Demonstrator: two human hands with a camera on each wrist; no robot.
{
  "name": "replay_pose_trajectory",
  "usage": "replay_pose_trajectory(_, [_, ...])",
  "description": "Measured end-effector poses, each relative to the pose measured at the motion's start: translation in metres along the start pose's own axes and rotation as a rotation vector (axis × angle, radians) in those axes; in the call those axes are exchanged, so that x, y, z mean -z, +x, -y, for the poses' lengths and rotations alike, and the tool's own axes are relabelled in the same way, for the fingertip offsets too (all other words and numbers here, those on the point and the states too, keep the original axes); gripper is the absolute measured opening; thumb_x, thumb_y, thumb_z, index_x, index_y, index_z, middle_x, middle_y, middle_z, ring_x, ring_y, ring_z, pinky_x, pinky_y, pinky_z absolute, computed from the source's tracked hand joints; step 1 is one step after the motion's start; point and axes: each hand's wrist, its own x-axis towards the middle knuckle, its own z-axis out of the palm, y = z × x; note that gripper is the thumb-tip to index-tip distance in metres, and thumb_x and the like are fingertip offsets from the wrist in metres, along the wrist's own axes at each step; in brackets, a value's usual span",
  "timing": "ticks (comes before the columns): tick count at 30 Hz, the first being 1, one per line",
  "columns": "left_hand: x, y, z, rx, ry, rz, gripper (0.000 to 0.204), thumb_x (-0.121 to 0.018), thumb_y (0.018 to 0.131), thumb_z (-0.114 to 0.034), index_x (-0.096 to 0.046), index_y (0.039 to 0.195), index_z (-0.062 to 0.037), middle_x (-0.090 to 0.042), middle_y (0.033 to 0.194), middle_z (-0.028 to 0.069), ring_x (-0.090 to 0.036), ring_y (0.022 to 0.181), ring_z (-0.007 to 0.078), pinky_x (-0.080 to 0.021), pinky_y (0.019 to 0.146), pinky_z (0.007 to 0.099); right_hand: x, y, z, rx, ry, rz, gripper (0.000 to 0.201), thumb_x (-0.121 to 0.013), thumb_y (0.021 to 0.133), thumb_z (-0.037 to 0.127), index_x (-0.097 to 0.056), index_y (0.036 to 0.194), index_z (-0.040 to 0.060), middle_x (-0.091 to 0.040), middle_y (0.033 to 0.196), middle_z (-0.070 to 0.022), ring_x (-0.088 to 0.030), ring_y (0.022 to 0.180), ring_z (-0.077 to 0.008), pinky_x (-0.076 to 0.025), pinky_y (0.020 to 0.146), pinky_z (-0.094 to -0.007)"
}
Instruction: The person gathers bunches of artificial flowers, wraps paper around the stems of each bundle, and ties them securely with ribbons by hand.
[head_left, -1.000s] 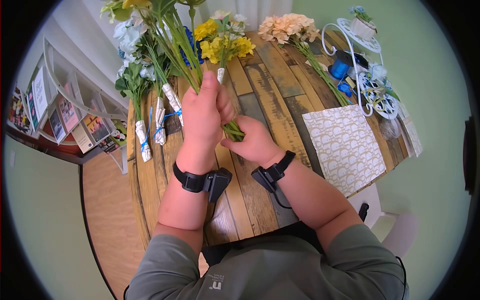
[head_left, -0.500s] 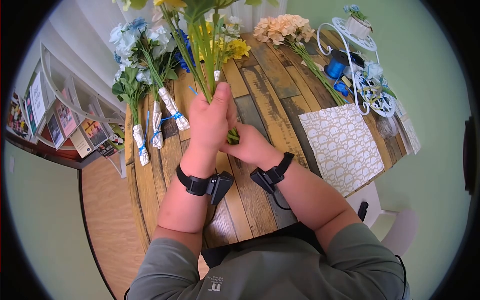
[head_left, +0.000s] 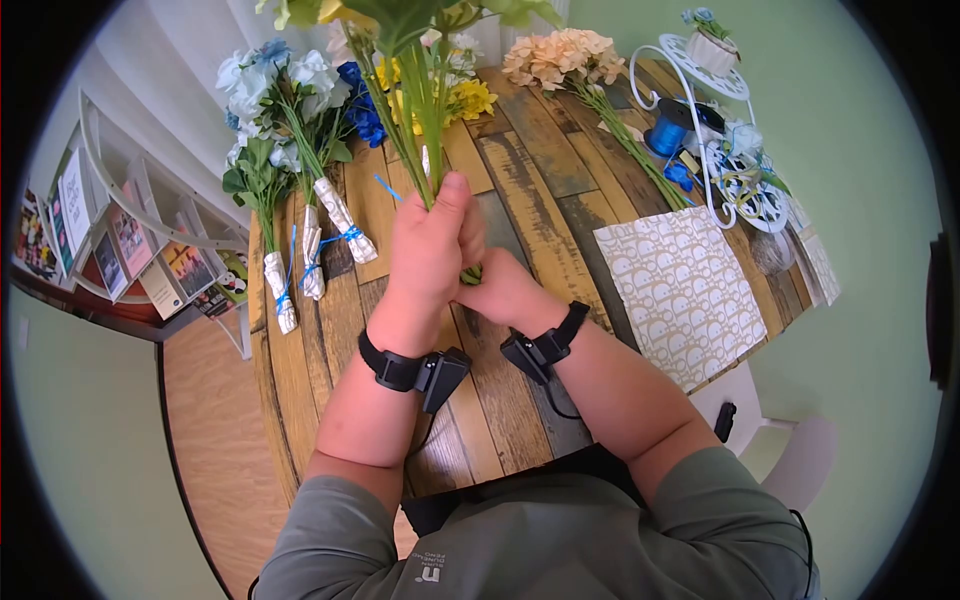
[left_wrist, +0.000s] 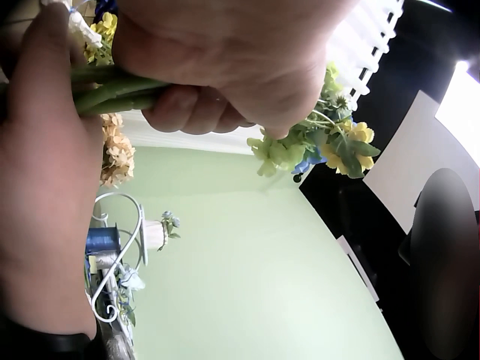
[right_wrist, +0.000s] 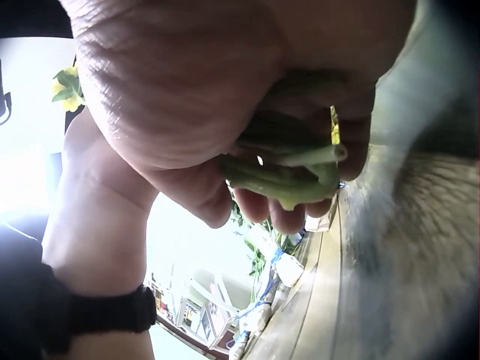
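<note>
Flower stems (head_left: pixel 428 110) fill grasping left fingers (head_left: pixel 472 238) and right fingers (right_wrist: pixel 289 216); tabletop (head_left: pixel 550 240) separates them from paper (head_left: pixel 685 295) at its edge.

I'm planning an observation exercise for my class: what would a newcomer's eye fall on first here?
Probably the green stems held up over the wooden table, with the left hand gripping them and the right hand holding their lower ends. Next might come the peach flowers at the table's far side and the patterned sheet to the person's right.
</note>
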Motion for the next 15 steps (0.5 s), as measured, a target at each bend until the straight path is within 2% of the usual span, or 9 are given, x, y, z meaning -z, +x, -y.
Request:
replay_pose_trajectory(1, [0.001,0.0,-0.001,0.0,0.0,0.0,0.05,-0.056,0.103,-0.046,-0.037,0.069,-0.0146,-0.029,0.058,-0.0044,-0.026,0.046,0.0084,-0.02,0.043,0.0273,0.002,-0.002,0.008,-0.137,0.128,0.092,0.027,-0.073,0.089,0.022,-0.069,0.101,-0.0011,-0.073,0.083,-0.0123,-0.07,0.079,-0.0242,-0.054,0.074,-0.0382])
replay_pose_trajectory(5, [0.002,0.001,-0.001,-0.005,-0.023,0.001,0.049,-0.057,0.102,-0.047,-0.037,0.071,-0.0147,-0.03,0.059,-0.0046,-0.027,0.047,0.0081,-0.02,0.043,0.0272,-0.001,0.0,0.009,-0.208,0.111,0.102,0.027,-0.073,0.089,0.021,-0.068,0.1,-0.0032,-0.072,0.083,-0.0121,-0.068,0.079,-0.02,-0.053,0.074,-0.036])
replay_pose_trajectory(7, [-0.001,0.001,-0.002,-0.006,-0.022,-0.023,0.049,-0.057,0.102,-0.047,-0.037,0.072,-0.0147,-0.03,0.059,-0.0047,-0.027,0.047,0.008,-0.02,0.044,0.0271,-0.011,0.004,-0.011,0.102,0.141,-0.098,0.026,-0.074,0.089,0.02,-0.068,0.1,-0.003,-0.073,0.087,-0.0129,-0.069,0.082,-0.0208,-0.053,0.077,-0.0352])
replay_pose_trajectory(11, [-0.002,0.001,-0.005,-0.038,-0.023,-0.026,0.044,-0.057,0.103,-0.043,-0.038,0.075,-0.0144,-0.031,0.06,-0.0046,-0.028,0.048,0.0079,-0.023,0.043,0.0268,-0.013,0.005,-0.013,0.08,0.151,-0.1,0.026,-0.074,0.088,0.02,-0.068,0.101,-0.0025,-0.073,0.091,-0.0144,-0.069,0.086,-0.0219,-0.052,0.079,-0.035])
replay_pose_trajectory(13, [-0.002,0.0,-0.008,-0.049,-0.028,-0.029,0.04,-0.057,0.103,-0.04,-0.04,0.077,-0.0138,-0.032,0.061,-0.0044,-0.028,0.048,0.008,-0.024,0.043,0.0266,-0.016,0.005,-0.013,0.107,0.164,-0.149,0.027,-0.075,0.088,0.021,-0.068,0.101,-0.0026,-0.073,0.092,-0.0171,-0.07,0.088,-0.0259,-0.052,0.079,-0.0361])
replay_pose_trajectory(15, [-0.002,-0.001,-0.01,-0.082,0.006,0.022,0.029,-0.059,0.102,-0.029,-0.045,0.085,-0.0106,-0.037,0.064,-0.0028,-0.034,0.049,0.009,-0.03,0.045,0.0263,-0.017,0.004,-0.014,0.115,0.143,-0.157,0.027,-0.074,0.089,0.021,-0.068,0.102,-0.0021,-0.072,0.092,-0.018,-0.07,0.088,-0.0282,-0.052,0.079,-0.0365])
